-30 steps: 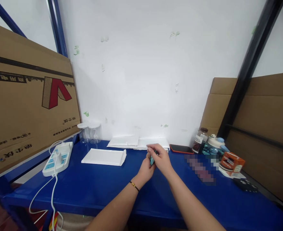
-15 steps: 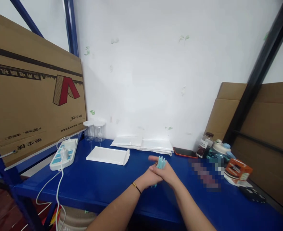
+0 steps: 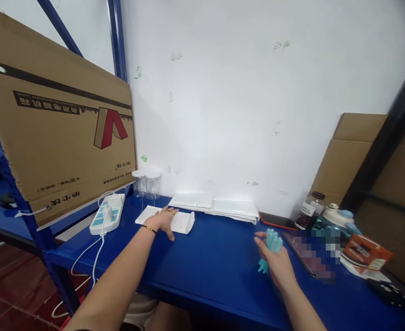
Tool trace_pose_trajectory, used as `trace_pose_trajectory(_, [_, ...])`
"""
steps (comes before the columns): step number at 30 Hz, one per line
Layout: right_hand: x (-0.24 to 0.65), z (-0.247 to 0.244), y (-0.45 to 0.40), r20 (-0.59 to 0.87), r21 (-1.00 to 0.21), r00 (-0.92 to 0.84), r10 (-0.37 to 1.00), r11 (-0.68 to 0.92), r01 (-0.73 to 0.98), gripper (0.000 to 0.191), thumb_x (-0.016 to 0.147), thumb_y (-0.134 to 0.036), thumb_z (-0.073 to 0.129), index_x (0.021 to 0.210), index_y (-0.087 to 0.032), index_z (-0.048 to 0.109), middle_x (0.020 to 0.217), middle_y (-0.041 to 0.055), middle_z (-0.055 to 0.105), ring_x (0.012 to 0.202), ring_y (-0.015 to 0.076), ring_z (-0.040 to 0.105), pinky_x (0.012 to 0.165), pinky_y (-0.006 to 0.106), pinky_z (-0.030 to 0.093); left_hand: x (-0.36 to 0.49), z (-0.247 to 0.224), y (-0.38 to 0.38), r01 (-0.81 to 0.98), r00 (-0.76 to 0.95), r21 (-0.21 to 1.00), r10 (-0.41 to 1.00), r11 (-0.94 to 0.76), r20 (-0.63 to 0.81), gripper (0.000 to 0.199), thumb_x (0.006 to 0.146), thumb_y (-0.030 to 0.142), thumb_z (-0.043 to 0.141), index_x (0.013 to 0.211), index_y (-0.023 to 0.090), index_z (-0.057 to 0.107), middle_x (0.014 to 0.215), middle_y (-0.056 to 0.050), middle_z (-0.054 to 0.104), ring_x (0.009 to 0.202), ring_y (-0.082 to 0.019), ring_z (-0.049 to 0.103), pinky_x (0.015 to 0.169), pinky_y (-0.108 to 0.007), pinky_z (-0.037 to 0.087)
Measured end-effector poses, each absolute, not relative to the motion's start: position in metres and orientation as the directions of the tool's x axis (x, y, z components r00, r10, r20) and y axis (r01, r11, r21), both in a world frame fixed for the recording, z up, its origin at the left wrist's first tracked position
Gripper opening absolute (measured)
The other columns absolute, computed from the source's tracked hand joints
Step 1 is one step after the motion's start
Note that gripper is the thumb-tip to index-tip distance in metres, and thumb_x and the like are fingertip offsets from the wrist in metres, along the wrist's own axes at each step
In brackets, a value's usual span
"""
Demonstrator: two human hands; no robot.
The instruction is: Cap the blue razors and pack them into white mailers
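Person's L hand [image 3: 163, 220], grip wide w/ fingers spread, is on the white packet [image 3: 182, 222], L part of blue desk [image 3: 202, 257], R of power strip [image 3: 111, 219]. R hand [image 3: 281, 266] has its grip closed round the teal bundle [image 3: 274, 241], over desk's R half; ends poke out top & bottom. Other white packets [image 3: 233, 209] along back edge, btwn clear jars [image 3: 153, 186] nr back L corner & red-edged phone [image 3: 277, 221].

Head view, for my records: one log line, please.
left hand: open, at white packet | right hand: holding teal bundle | clear jars: by wall
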State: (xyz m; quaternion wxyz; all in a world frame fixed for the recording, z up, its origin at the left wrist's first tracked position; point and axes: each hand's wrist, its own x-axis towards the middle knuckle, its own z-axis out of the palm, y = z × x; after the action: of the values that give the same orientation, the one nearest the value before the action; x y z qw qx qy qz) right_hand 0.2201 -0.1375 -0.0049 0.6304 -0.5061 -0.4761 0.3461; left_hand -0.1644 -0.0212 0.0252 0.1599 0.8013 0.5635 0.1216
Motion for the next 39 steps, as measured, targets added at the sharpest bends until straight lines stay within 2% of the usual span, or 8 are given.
trace_pose_trajectory(6, [0.203, -0.006, -0.141, 0.175, -0.961, 0.222, 0.959, 0.216, -0.175, 0.032, 0.070, -0.044, 0.069, 0.085, -0.017, 0.060, 0.051, -0.0041, 0.050, 0.037, 0.0078, 0.038, 0.037, 0.023, 0.032, -0.186, 0.024, 0.000, 0.920, 0.364, 0.231, 0.909, -0.316, -0.205, 0.126, 0.025, 0.041, 0.085, 0.137, 0.019, 0.031, 0.141, -0.018, 0.035, 0.134, -0.042, 0.012, 0.104, -0.059, 0.015])
trace_pose_trajectory(10, [0.192, 0.012, -0.144, 0.179, -0.921, 0.169, 0.969, 0.226, -0.316, 0.027, 0.075, -0.040, 0.068, 0.086, -0.017, 0.059, 0.048, -0.0062, 0.047, 0.035, 0.0037, 0.030, 0.037, 0.019, 0.027, -0.182, 0.028, 0.006, 0.936, 0.351, 0.124, 0.902, -0.330, -0.250, 0.123, 0.024, 0.050, 0.082, 0.135, 0.025, 0.035, 0.139, -0.017, 0.035, 0.130, -0.043, 0.022, 0.101, -0.059, 0.022])
trace_pose_trajectory(19, [0.166, 0.050, -0.146, 0.210, -0.850, 0.066, 0.976, 0.215, -0.481, 0.022, 0.074, -0.032, 0.071, 0.086, -0.016, 0.062, 0.042, -0.0109, 0.033, 0.032, 0.0013, 0.022, 0.033, 0.017, 0.019, -0.139, 0.036, -0.007, 0.914, 0.406, 0.174, 0.828, -0.367, -0.386, 0.121, 0.014, 0.044, 0.082, 0.128, 0.029, 0.044, 0.134, -0.013, 0.042, 0.121, -0.041, 0.038, 0.094, -0.053, 0.037])
trace_pose_trajectory(24, [0.164, 0.053, -0.147, 0.196, -0.811, 0.101, 0.975, 0.219, -0.543, 0.018, 0.075, -0.032, 0.069, 0.079, -0.016, 0.063, 0.040, -0.0108, 0.033, 0.031, 0.0016, 0.024, 0.033, 0.016, 0.022, -0.103, 0.028, -0.027, 0.887, 0.458, 0.091, 0.838, -0.453, -0.297, 0.106, 0.028, 0.044, 0.080, 0.126, 0.022, 0.046, 0.128, -0.018, 0.047, 0.118, -0.040, 0.040, 0.092, -0.060, 0.032])
trace_pose_trajectory(27, [0.166, 0.053, -0.146, 0.160, -0.781, 0.161, 0.974, 0.225, -0.583, 0.025, 0.076, -0.038, 0.067, 0.067, -0.015, 0.060, 0.042, -0.0070, 0.043, 0.035, 0.0040, 0.035, 0.037, 0.018, 0.032, -0.093, 0.021, -0.038, 0.844, 0.535, 0.115, 0.815, -0.523, -0.222, 0.105, 0.032, 0.047, 0.079, 0.128, 0.022, 0.043, 0.129, -0.017, 0.046, 0.118, -0.039, 0.040, 0.094, -0.059, 0.030])
trace_pose_trajectory(31, [0.169, 0.051, -0.142, 0.071, -0.741, 0.222, 0.972, 0.200, -0.641, 0.024, 0.073, -0.038, 0.070, 0.068, -0.016, 0.062, 0.054, -0.0014, 0.059, 0.050, 0.0099, 0.055, 0.051, 0.023, 0.049, -0.092, 0.015, -0.046, 0.780, 0.626, 0.154, 0.759, -0.607, -0.178, 0.121, 0.035, 0.049, 0.078, 0.140, 0.027, 0.023, 0.139, -0.016, 0.036, 0.125, -0.038, 0.033, 0.099, -0.060, 0.020])
trace_pose_trajectory(33, [0.171, 0.049, -0.140, 0.029, -0.715, 0.233, 0.972, 0.183, -0.674, 0.019, 0.071, -0.032, 0.072, 0.075, -0.016, 0.064, 0.063, 0.0003, 0.065, 0.061, 0.0129, 0.062, 0.063, 0.027, 0.054, -0.093, 0.014, -0.049, 0.768, 0.641, 0.154, 0.747, -0.622, -0.178, 0.119, 0.035, 0.049, 0.078, 0.139, 0.027, 0.025, 0.137, -0.016, 0.038, 0.123, -0.038, 0.036, 0.098, -0.059, 0.022])
trace_pose_trajectory(39, [0.170, 0.043, -0.133, 0.036, -0.647, 0.219, 0.975, 0.190, -0.738, 0.020, 0.068, -0.025, 0.074, 0.083, -0.018, 0.064, 0.079, 0.0036, 0.070, 0.083, 0.0188, 0.067, 0.086, 0.038, 0.053, -0.086, 0.022, -0.066, 0.711, 0.700, 0.116, 0.713, -0.694, -0.026, 0.066, 0.048, 0.044, 0.072, 0.109, 0.024, 0.056, 0.102, -0.008, 0.060, 0.100, -0.030, 0.055, 0.088, -0.042, 0.036])
